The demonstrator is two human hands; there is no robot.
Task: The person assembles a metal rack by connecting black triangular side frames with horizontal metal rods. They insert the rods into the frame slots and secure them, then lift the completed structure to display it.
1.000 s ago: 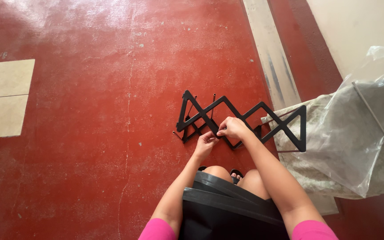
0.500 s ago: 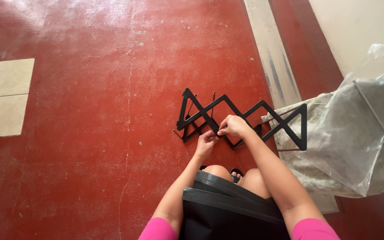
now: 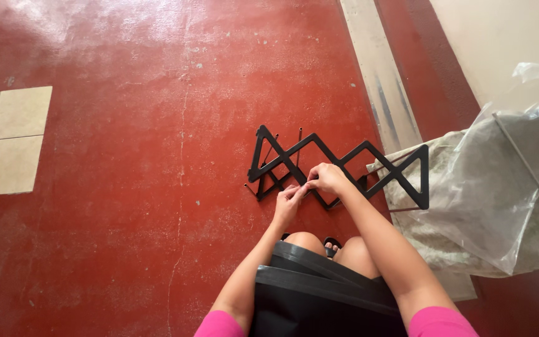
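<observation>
Ideally, the black zigzag frame [image 3: 344, 168], lying flat on the red floor [image 3: 126, 187], is steadied by the right hand [image 3: 327, 178] closed on a bar while the left hand [image 3: 289, 200] pinches, seemingly, a small fastener squarely.

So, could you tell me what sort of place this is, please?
Probably a home or a small workshop floor: worn red-painted concrete floor, cream tiles, and a black zigzag frame lying beside a clear plastic bag.

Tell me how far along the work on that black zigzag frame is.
Done: the black zigzag frame lies unfolded on the red floor. In hand: left hand and right hand pinch at one crossing. Left: thin rods stick out loose; clear plastic wrap lies beside it.
</observation>
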